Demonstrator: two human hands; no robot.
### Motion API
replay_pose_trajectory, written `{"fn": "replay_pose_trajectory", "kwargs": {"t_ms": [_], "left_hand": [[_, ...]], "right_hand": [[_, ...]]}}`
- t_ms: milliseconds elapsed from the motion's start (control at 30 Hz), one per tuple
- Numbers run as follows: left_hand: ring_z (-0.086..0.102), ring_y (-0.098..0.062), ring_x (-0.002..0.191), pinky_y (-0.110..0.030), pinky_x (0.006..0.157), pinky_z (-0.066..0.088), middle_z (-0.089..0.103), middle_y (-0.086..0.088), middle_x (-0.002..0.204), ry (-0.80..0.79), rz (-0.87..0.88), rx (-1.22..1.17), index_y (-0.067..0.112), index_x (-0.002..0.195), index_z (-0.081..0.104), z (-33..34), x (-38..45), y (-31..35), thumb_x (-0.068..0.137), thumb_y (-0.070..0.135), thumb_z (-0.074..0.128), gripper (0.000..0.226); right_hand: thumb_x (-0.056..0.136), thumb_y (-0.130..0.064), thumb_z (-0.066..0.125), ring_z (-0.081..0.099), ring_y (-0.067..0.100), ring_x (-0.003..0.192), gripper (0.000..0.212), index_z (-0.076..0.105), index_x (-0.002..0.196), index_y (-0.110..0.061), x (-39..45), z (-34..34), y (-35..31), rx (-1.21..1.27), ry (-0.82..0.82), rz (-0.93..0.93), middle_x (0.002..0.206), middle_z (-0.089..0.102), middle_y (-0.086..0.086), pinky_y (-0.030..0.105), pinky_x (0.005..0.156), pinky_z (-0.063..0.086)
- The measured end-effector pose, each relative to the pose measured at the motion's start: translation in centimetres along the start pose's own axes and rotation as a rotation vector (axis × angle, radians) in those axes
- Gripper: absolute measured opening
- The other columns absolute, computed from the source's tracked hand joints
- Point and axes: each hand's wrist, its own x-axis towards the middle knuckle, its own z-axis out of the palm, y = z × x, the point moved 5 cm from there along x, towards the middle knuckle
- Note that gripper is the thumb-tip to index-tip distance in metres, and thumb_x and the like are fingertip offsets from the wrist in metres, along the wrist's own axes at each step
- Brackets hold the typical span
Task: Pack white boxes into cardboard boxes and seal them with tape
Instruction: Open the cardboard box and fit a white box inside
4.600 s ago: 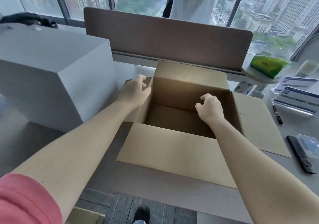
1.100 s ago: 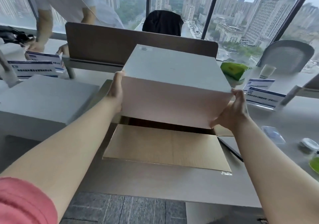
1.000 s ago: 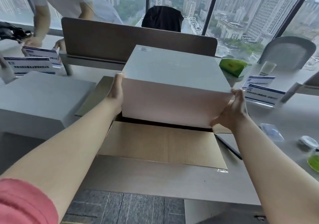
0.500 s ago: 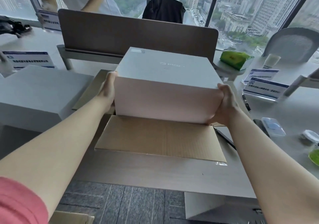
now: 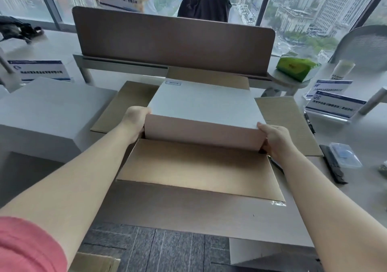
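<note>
A large white box (image 5: 204,106) sits partly sunk into the open cardboard box (image 5: 199,167) at the desk's middle, its top still above the rim. My left hand (image 5: 136,118) grips its near left corner. My right hand (image 5: 273,138) grips its near right corner, fingers curled over the top edge. The cardboard flaps lie spread out on all sides. A second white box (image 5: 46,112) stands on the desk to the left.
A brown divider panel (image 5: 173,41) runs behind the cardboard box. Right of it lie a green packet (image 5: 295,66), blue-and-white sign cards (image 5: 333,104), a clear plastic case (image 5: 344,155) and a black tool (image 5: 333,164). A person stands beyond the divider holding a sign.
The white box has gone down further into the cardboard box, and my hands have slid up from its sides to its top near corners.
</note>
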Motion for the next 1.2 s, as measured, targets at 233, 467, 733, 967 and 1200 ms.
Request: {"fn": "replay_pose_trajectory", "kwargs": {"t_ms": [233,467,733,967,1200], "left_hand": [[0.028,-0.02,0.07,-0.028,0.062,0.02,0.031,-0.008,0.072,-0.047,0.039,0.367,0.015,0.06,0.032,0.4,1.3,-1.2,0.083,0.006,0.048,0.029],[0.055,-0.044,0.099,-0.043,0.077,0.044,0.059,-0.035,0.101,0.061,0.062,0.897,0.008,0.054,0.028,1.8,0.8,0.3,0.091,0.002,0.047,0.042],[0.056,-0.035,0.094,-0.033,0.073,0.042,0.063,-0.014,0.097,0.166,0.252,0.951,0.008,0.093,0.066,1.8,-1.4,-0.4,0.09,0.001,0.042,0.025],[0.056,-0.032,0.095,-0.034,0.076,0.043,0.061,-0.018,0.115,0.303,-0.086,0.406,0.003,0.108,0.055,-4.5,-2.8,-2.3,0.09,0.016,0.052,0.022],[0.055,-0.028,0.115,-0.044,0.105,0.04,0.058,-0.012,0.127,-0.048,-0.328,-0.046,0.001,0.125,0.053,-3.2,-4.5,-5.1,0.086,0.023,0.062,0.046]], "right_hand": [[0.085,-0.007,0.059,0.041,0.024,0.078,0.017,0.06,0.09,0.009,1.7,-0.1,0.5,-0.216,0.003,-0.063,0.082,0.045,0.009,0.033,0.067,0.032],[0.081,-0.003,0.061,0.031,0.018,0.054,0.042,0.032,0.051,-0.008,1.6,0.6,-0.1,-0.636,0.057,-0.044,0.055,0.033,0.007,0.03,0.05,0.024],[0.086,0.0,0.05,0.055,0.036,0.113,0.032,0.061,0.115,0.003,-0.7,2.1,-0.9,-1.006,0.099,-0.152,0.12,0.061,0.021,0.037,0.09,0.047],[0.089,-0.014,0.051,0.054,0.032,0.114,0.03,0.061,0.114,-0.003,-3.7,5.4,-0.2,-1.031,0.057,-0.177,0.123,0.061,0.014,0.036,0.093,0.044],[0.094,-0.025,0.043,0.052,0.034,0.115,0.032,0.06,0.114,-0.006,-6.2,7.6,1.1,-1.154,0.025,-0.182,0.122,0.061,0.014,0.037,0.098,0.039]]}}
